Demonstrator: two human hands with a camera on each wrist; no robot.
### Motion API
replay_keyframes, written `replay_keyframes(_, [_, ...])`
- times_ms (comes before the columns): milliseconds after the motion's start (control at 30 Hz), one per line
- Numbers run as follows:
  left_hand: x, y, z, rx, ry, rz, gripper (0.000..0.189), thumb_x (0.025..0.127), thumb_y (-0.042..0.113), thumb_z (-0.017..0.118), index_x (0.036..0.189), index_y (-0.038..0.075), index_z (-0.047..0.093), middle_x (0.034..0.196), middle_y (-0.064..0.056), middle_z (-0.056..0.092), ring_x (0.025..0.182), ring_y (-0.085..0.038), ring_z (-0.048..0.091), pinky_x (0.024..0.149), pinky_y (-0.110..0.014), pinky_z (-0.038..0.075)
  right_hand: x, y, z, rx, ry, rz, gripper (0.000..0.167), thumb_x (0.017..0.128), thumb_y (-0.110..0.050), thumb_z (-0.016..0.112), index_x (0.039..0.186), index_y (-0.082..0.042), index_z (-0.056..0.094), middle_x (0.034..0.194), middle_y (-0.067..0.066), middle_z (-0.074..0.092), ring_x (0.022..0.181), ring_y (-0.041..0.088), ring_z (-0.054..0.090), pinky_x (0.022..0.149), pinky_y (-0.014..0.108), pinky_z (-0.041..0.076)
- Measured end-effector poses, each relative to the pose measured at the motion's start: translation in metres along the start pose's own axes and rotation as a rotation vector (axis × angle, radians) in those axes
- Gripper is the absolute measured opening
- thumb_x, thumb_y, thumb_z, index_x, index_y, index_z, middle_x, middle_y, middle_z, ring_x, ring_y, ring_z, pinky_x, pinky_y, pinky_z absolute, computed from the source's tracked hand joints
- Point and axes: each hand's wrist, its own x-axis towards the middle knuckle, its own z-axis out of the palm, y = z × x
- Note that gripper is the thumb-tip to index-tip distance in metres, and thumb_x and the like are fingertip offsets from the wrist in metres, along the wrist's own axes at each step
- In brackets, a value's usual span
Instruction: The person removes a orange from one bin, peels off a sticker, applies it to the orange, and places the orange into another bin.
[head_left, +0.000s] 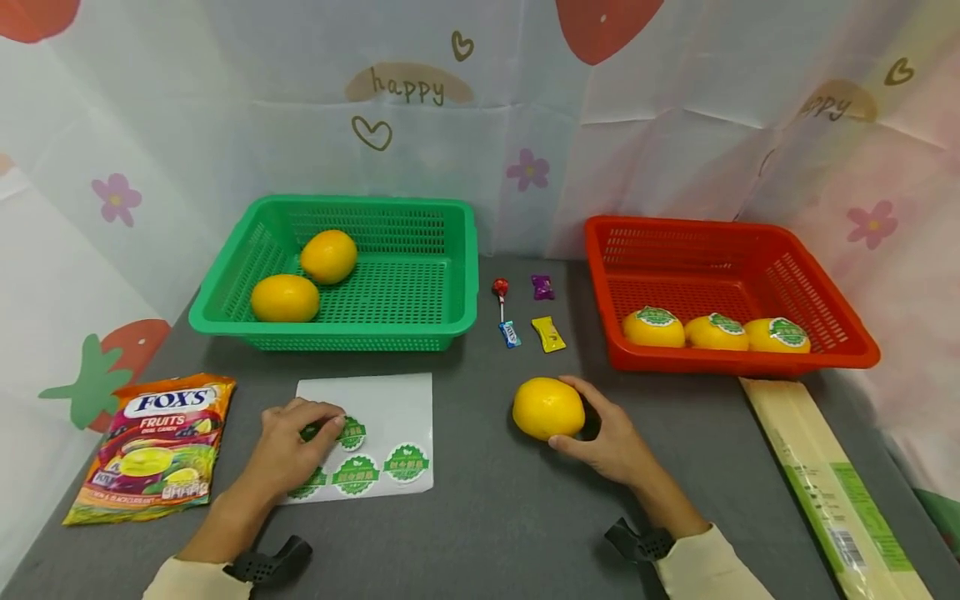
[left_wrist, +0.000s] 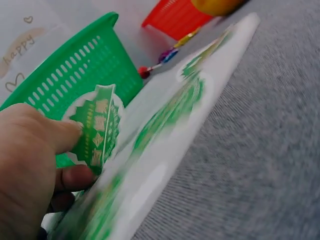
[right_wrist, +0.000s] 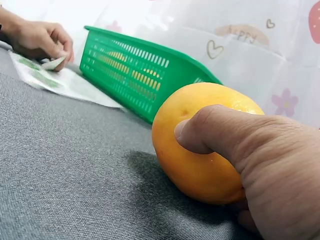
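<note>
In the head view my left hand [head_left: 296, 446] is over a white sheet of round green stickers [head_left: 407, 398]. Its thumb and fingers pinch a green sticker [left_wrist: 97, 127], which stands tilted up off the sheet in the left wrist view. My right hand [head_left: 611, 437] grips a yellow lemon [head_left: 548, 408] on the grey table, thumb on the near side. In the right wrist view the thumb presses the lemon's [right_wrist: 175, 125] skin, and most of the other fingers are hidden. Several stickers, among them one at the right [head_left: 407, 463], lie flat on the sheet.
Two plain lemons [head_left: 285, 298] lie in a green basket [head_left: 420, 328] at the back left. A red basket [head_left: 735, 360] at the back right holds three stickered lemons [head_left: 716, 332]. Small candies [head_left: 549, 334] lie between them. A candy bag [head_left: 153, 450] is left, a long packet [head_left: 836, 483] right.
</note>
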Motion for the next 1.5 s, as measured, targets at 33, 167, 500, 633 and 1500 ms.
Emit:
replay_keyframes(33, [0.001,0.000,0.000,-0.004,-0.002,-0.012,0.012,0.085,0.000,0.069,0.091,0.010,0.072,0.085,0.000,0.068,0.083,-0.019,0.057,0.074,-0.045,0.024,0.000,0.000,0.000,-0.003,-0.001,0.000,0.077,0.077,-0.023,0.083,0.143,-0.019,0.044,0.142,0.010,0.047,0.123,0.031,0.044,0.103,0.062,0.024])
replay_keyframes(167, [0.003,0.002,-0.001,0.033,-0.029,-0.055,0.008,0.093,0.008,0.064,0.096,0.013,0.069,0.085,0.003,0.068,0.083,-0.020,0.058,0.080,-0.048,0.024,0.001,0.000,-0.001,-0.004,-0.002,-0.004,0.076,0.077,-0.023,0.083,0.143,-0.019,0.044,0.141,0.009,0.047,0.123,0.031,0.044,0.103,0.062,0.024])
replay_keyframes(500, [0.003,0.003,-0.004,0.026,-0.063,-0.089,0.008,0.096,0.011,0.060,0.099,0.013,0.066,0.085,0.005,0.062,0.083,-0.020,0.056,0.084,-0.050,0.024,0.001,-0.001,0.000,-0.015,-0.003,0.017,0.077,0.077,-0.024,0.083,0.143,-0.017,0.044,0.142,0.008,0.047,0.124,0.031,0.043,0.104,0.062,0.023])
replay_keyframes(633, [0.005,0.006,-0.006,-0.044,0.015,-0.008,0.011,0.090,0.001,0.064,0.093,0.011,0.069,0.091,0.003,0.057,0.085,-0.015,0.053,0.077,-0.043,0.025,0.000,0.000,0.002,0.000,-0.001,0.002,0.077,0.077,-0.022,0.083,0.142,-0.015,0.044,0.142,0.008,0.047,0.123,0.030,0.043,0.105,0.061,0.023])
replay_keyframes(1500, [0.082,0.124,0.056,-0.481,-0.284,-0.029,0.031,0.091,0.000,0.062,0.120,0.005,0.051,0.082,0.000,0.052,0.079,-0.019,0.053,0.073,-0.035,0.047,0.003,0.001,0.005,-0.019,-0.010,-0.096,0.080,0.075,-0.024,0.084,0.143,-0.011,0.045,0.139,0.004,0.050,0.122,0.026,0.047,0.104,0.056,0.029])
